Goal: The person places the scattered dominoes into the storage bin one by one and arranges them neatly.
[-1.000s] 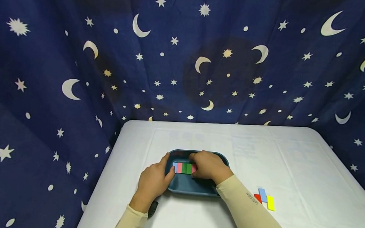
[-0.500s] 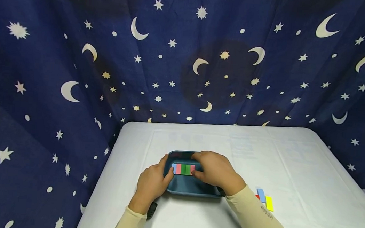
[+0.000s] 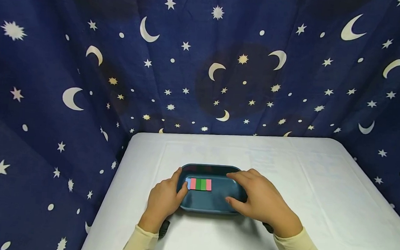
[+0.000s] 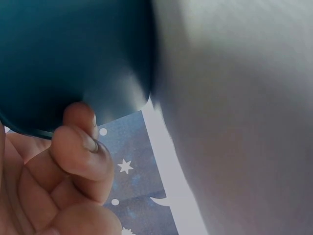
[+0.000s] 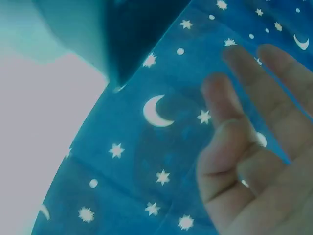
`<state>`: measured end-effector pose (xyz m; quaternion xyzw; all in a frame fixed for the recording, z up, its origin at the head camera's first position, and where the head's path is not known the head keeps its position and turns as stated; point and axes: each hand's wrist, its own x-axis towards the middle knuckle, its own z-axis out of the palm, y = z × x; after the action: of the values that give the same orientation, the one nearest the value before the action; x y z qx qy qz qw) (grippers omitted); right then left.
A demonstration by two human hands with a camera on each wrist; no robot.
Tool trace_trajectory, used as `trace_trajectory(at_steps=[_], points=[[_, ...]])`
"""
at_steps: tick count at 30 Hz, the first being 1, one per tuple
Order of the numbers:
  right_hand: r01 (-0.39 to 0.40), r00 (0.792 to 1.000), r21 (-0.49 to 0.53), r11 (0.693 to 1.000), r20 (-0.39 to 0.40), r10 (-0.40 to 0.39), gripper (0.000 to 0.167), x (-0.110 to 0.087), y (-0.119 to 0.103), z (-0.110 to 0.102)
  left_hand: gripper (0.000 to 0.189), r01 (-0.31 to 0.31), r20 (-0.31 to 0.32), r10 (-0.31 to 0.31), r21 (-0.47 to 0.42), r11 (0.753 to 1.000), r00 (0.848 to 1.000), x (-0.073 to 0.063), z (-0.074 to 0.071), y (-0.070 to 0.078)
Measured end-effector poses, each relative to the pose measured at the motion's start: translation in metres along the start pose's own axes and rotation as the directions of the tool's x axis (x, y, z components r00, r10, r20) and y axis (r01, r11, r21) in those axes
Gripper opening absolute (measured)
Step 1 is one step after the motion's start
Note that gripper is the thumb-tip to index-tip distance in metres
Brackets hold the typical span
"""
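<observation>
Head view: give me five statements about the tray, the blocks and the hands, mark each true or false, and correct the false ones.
1. The blocks lie in a row inside the tray. True.
2. The right hand holds a block. False: it holds nothing.
3. The left hand touches the tray. True.
4. The row lies at the tray's right end. False: it lies toward the left end, with bare tray to its right.
5. A pink block ends the row on the right. True.
</observation>
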<state>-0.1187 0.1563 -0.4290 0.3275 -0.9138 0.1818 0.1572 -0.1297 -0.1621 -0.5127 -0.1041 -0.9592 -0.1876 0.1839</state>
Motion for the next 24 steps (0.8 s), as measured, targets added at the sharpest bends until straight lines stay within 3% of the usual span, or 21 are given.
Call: trace_trajectory(at_steps=[12,24], points=[[-0.097,0.993,0.037,0.995,-0.07,0.1,0.076,-0.058,0.028,0.004,0.061,0.007,0.012,-0.007,-0.004,1.0,1.0,-0.001,-0.001,0.001],[-0.264,0.96,0.019,0.964,-0.088,0.265,0.075,-0.103,0.052,0.014,0.061,0.008,0.001,-0.008,-0.002,1.0,1.0,0.0,-0.001,0.001]])
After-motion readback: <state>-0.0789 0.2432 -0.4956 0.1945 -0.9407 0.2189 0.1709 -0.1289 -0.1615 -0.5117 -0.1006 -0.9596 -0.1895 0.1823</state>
